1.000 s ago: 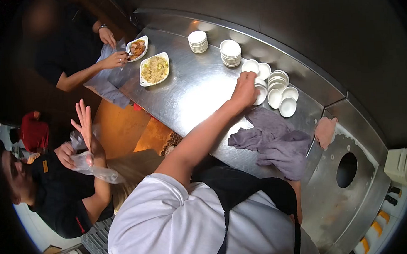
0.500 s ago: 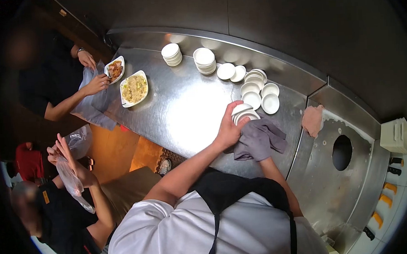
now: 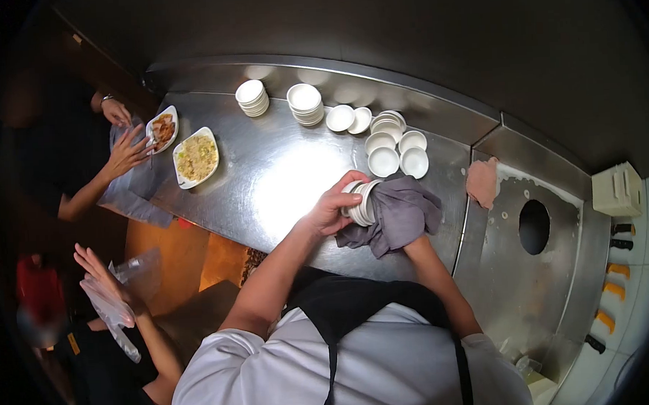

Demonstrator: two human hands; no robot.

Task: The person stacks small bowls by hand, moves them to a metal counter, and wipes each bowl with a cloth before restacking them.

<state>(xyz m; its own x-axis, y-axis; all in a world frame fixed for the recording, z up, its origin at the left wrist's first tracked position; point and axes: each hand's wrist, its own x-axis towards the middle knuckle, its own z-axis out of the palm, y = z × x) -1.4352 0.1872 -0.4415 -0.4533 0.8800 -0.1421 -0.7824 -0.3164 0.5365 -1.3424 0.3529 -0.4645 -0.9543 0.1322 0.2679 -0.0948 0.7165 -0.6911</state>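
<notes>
My left hand [image 3: 332,204] is wrapped round a small stack of white bowls [image 3: 361,204], which is tipped on its side above the steel counter [image 3: 244,177]. A grey cloth [image 3: 404,208] covers my right hand and presses against the right side of the stack; the fingers inside it are hidden. Just behind the cloth lie several loose white bowls [image 3: 383,161]. Farther left along the counter's back stand two taller bowl stacks, one [image 3: 305,103] nearer and one [image 3: 252,97] farther off.
Rice in a white dish [image 3: 196,158] and another food dish [image 3: 163,129] sit at the counter's left end, beside a co-worker's hand [image 3: 127,151]. Another co-worker holds thin plastic [image 3: 112,313]. Rightward are a pink cloth [image 3: 482,183], a sink [image 3: 508,267] and knives [image 3: 614,290].
The bowl stack in my left hand has turned onto its side and come nearer to me. The co-worker's hand by the food dish has opened its fingers.
</notes>
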